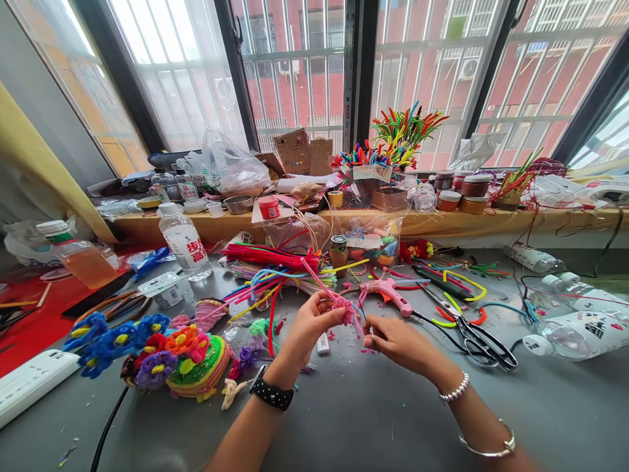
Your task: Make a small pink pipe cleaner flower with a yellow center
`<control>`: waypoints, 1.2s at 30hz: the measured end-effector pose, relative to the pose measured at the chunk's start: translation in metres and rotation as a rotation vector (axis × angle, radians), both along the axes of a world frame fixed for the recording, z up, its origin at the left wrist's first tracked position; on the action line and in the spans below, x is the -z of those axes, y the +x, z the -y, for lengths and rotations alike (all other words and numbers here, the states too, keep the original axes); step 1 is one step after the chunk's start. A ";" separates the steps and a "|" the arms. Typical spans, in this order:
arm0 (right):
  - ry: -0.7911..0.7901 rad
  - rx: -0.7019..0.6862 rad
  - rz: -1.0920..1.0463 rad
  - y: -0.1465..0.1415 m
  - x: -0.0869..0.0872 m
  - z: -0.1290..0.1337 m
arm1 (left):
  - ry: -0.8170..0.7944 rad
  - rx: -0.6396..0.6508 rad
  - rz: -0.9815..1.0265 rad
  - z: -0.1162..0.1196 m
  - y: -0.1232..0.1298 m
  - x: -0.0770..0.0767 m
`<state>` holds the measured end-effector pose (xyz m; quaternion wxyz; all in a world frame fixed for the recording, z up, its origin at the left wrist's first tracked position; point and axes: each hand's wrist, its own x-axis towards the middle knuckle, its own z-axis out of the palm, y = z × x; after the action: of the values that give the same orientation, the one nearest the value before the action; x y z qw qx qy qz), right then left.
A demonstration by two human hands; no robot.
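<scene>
My left hand [308, 324] pinches a pink pipe-cleaner flower [346, 311], with a long pink stem rising to the upper left. Closed around a small pair of scissors [364, 314], my right hand [400, 342] is just right of the flower. The thin blades point up beside the flower's pink and blue ends; whether they touch them I cannot tell. Behind both hands lies a pink glue gun [388, 292]. Larger black-handled scissors [474, 337] rest open to the right. A white stick-like piece [323, 344] lies below the flower.
Finished pipe-cleaner flowers [157, 369] and a round green-topped piece [204, 367] sit at left. Bundled pipe cleaners [270, 259] lie behind my hands. Plastic bottles stand at left [184, 242] and lie at right [580, 334]. A power strip [37, 383] occupies the left edge. Jars crowd the windowsill [442, 223].
</scene>
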<state>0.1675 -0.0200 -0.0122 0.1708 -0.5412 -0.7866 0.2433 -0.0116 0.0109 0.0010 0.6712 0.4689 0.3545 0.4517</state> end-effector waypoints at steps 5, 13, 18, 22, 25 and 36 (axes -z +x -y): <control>-0.007 -0.061 0.000 -0.003 0.005 0.001 | 0.020 0.033 -0.024 0.002 0.002 0.000; 0.010 -0.058 0.022 -0.003 0.006 0.000 | 0.044 0.051 -0.028 0.002 0.001 0.002; 0.019 -0.050 0.010 -0.007 0.003 0.000 | 0.031 0.035 -0.012 0.001 0.001 0.003; 0.042 -0.026 -0.020 -0.010 0.005 -0.003 | 0.022 0.006 -0.008 0.000 -0.001 0.004; 0.087 0.004 -0.050 -0.009 0.008 -0.006 | 0.018 0.001 0.001 0.000 0.000 0.005; 0.080 0.039 -0.229 -0.007 0.010 -0.007 | 0.002 -0.065 -0.004 0.000 0.000 -0.002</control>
<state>0.1602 -0.0128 -0.0226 0.2857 -0.5180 -0.7602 0.2687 -0.0119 0.0107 0.0030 0.6549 0.4588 0.3703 0.4727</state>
